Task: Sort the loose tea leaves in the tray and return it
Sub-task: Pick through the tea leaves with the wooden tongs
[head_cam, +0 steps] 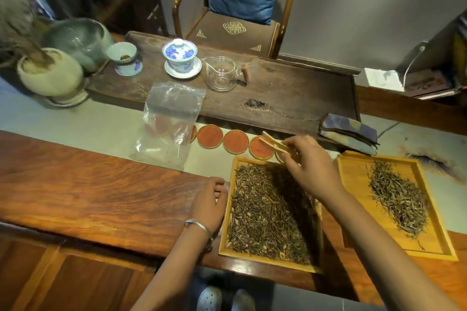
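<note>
Two light wooden trays lie on the table. The nearer tray (225, 242) is covered with dark loose tea leaves (265, 214). The right tray (353, 174) holds a smaller, narrow pile of tea leaves (399, 197). My right hand (310, 164) hovers over the far edge of the nearer tray, gripping bamboo tweezers (274, 142) that point up and left. My left hand (209, 202) rests with curled fingers on the table, touching the nearer tray's left rim. It holds nothing I can see.
A clear plastic bag (169, 121) lies left of a row of round red coasters (235, 140). Behind, a dark tea board (290, 98) carries a lidded gaiwan (180, 54), a glass pitcher (221, 73) and a cup (122, 54). A folded cloth (350, 132) and a potted plant (48, 70) flank it.
</note>
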Tool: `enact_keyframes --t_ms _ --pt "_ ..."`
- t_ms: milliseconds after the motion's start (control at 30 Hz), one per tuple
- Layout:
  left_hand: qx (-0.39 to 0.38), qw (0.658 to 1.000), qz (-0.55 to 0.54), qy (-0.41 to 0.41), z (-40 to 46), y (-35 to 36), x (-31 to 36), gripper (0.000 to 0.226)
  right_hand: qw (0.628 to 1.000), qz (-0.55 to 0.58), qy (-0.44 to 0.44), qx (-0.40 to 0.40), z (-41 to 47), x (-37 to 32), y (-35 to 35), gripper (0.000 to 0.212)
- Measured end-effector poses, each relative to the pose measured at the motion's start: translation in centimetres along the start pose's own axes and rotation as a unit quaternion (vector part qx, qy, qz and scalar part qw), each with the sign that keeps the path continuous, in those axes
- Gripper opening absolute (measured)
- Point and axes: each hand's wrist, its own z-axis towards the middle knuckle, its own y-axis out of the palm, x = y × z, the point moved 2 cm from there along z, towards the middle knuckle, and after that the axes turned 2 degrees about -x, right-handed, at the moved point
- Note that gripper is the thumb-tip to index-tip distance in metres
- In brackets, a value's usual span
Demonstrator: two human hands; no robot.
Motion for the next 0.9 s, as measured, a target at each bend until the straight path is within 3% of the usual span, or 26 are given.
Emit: enact_keyframes --t_ms 233,533,633,700,800,900 --pt "-0.025 0.999 -0.046 -0.002 1.7 1.0 -1.0 0.018 0.999 -0.008 -0.021 -0.039 11.1 1.1 4.5 0.023" --pt "-0.017 0.999 -0.024 0.015 2.1 1.3 -1.6 0.015 0.999 -0.001 -0.012 -0.045 13.1 3.8 7.1 0.022" --pt "-0.016 1.000 -0.011 0.020 2.2 1.3 -1.6 0.015 0.998 0.014 -0.003 -0.059 12.5 3.4 6.6 0.033" --pt "-0.021 1.000 -0.005 0.022 2.2 1.3 -1.5 0.016 0.999 0.044 0.008 -0.025 11.3 3.1 5.4 0.042" --pt "-0.027 0.999 0.015 0.029 1.6 0.9 -1.0 0.016 0.994 0.076 0.043 0.068 6.5 3.3 2.4 0.038" --pt "-0.028 0.998 0.043 0.031 0.4 0.3 -0.6 0.017 0.986 0.078 0.119 0.083 -2.1 5.3 0.5 0.031"
